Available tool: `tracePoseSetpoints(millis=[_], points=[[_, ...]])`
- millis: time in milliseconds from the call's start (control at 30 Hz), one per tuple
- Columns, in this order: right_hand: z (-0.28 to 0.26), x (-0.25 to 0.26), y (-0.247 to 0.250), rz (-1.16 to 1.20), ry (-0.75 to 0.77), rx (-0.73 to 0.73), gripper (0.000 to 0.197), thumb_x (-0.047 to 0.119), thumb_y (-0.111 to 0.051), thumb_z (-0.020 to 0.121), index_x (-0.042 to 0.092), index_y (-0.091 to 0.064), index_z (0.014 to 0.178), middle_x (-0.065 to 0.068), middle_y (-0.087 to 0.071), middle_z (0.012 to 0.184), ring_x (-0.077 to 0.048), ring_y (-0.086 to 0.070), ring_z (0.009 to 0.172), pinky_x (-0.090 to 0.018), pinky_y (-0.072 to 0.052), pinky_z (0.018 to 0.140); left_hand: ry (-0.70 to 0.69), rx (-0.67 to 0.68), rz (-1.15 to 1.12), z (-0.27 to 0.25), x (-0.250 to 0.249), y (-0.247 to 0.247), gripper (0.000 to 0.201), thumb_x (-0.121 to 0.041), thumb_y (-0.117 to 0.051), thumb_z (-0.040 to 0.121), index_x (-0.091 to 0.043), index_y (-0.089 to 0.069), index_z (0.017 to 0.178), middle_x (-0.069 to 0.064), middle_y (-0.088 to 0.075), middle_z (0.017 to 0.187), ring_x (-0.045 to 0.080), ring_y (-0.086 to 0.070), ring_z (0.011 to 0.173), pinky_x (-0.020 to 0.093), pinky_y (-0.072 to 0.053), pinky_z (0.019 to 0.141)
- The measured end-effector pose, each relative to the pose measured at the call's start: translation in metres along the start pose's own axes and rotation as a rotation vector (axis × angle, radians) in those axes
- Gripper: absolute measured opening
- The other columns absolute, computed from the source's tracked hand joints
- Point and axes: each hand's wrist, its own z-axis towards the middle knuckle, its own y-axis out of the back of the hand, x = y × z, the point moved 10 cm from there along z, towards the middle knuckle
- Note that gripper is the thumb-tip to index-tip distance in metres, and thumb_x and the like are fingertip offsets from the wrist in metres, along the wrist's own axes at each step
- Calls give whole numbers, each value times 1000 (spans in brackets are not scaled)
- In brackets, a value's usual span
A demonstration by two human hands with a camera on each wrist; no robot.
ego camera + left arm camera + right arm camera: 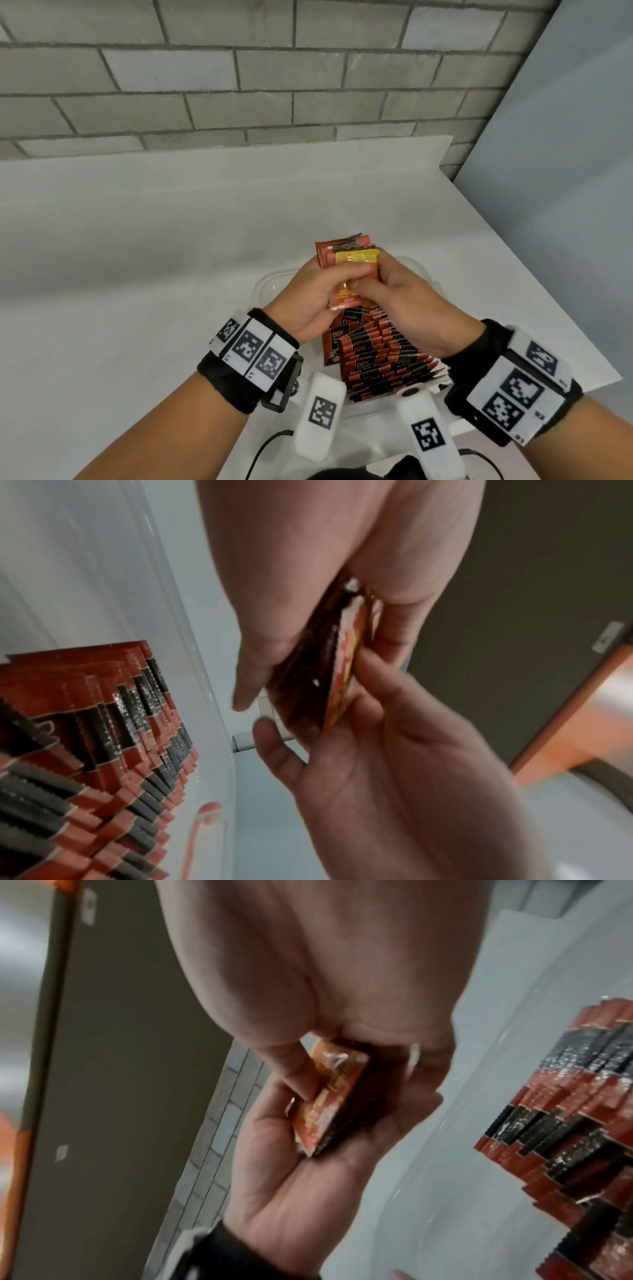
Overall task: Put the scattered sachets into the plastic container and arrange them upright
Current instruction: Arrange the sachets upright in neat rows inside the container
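- Sachets: a small bundle of flat foil sachets (349,263), red-brown ones with a yellow-and-orange one facing the camera, is held upright above the far end of the container, at about 12 o'clock from the packed rows.
- The left hand (317,301) is curled round the bundle's left and lower edge, thumb across the front. In the right wrist view the bundle (329,1104) rests in this palm, seemingly to keep the edges squared together.
- The right hand (404,305) pinches the bundle from the right, fingertips meeting the left thumb at the yellow sachet's middle. The left wrist view shows the bundle (339,664) edge-on, between the two hands.
- Below the hands sits the clear, shallow plastic container (270,284). Its near part is filled with upright rows of red-and-black sachets (383,356), serrated tops up, leaning slightly like filed cards.
- The container's far end, at 12 o'clock under the bundle, looks free; my guess is that the bundle is being evened up so it can drop in standing.
- The container rests on a white tabletop (137,274), with a grey brick wall (239,68) beyond at 12 o'clock.
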Motion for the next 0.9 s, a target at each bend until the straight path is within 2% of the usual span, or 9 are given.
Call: tracePoseSetpoints(millis=[67,133,233,333,433,533,667,833,900], points=[[0,2,2,-450,5,-31,31,33,-48,96,32,-47,127,6,-47,128,-14,-42,125,-34,-34,104,3,-66,-20,1,4,5,15,0,-65,76,-8,-73,87,12,-63,87,21,-61,82,28,-50,72],[-2,10,12,-800,10,-103,48,51,-46,91,37,-37,137,7,-31,137,-15,-26,131,-37,-24,108,3,-108,-27,1,5,11,16,1,-57,84,-6,-70,91,14,-62,89,20,-61,79,27,-49,70],[-8,28,12,-746,140,-103,87,55,-62,80,36,-13,149,12,-10,151,-8,-9,139,-33,-15,112,11,-129,14,-1,3,13,20,6,-47,87,-2,-64,96,14,-65,82,21,-64,72,26,-53,62],[-11,36,-4,-771,259,24,113,45,-81,66,41,-5,149,18,0,154,-1,-1,140,-29,-11,113,15,-120,65,-2,1,10,19,8,-47,84,-4,-61,79,8,-61,64,17,-61,58,25,-50,54],[-11,39,-14,-964,357,35,111,37,-80,69,37,-4,150,11,-18,150,-5,-14,136,-21,-9,107,22,-86,76,-3,1,2,14,4,-52,79,-7,-58,72,5,-56,60,15,-58,57,24,-47,53],[-11,43,-9,-986,391,-48,95,31,-75,75,26,-17,150,5,-37,139,-12,-35,127,-25,-19,104,36,-28,36,-5,2,-6,8,-4,-55,67,-10,-59,70,3,-57,62,12,-57,58,24,-45,56],[-11,44,-10,-936,391,-52,94,37,-77,72,21,-24,148,4,-38,138,-10,-34,126,-20,-21,100,40,-10,33,-6,5,-7,11,-4,-55,66,-8,-57,76,2,-59,60,11,-59,56,21,-48,53],[-9,41,-4,-854,343,-62,91,36,-79,71,22,-29,146,8,-45,128,-6,-42,116,-20,-33,95,44,7,-22,-5,7,-5,18,-7,-57,70,-10,-59,87,5,-63,73,14,-62,69,26,-49,66],[-7,40,-4,-869,349,-70,90,38,-79,70,22,-30,145,8,-46,127,-6,-43,115,-21,-33,95,53,11,-51,-3,8,-2,18,-8,-57,70,-9,-60,88,6,-63,74,15,-63,70,26,-51,65]])
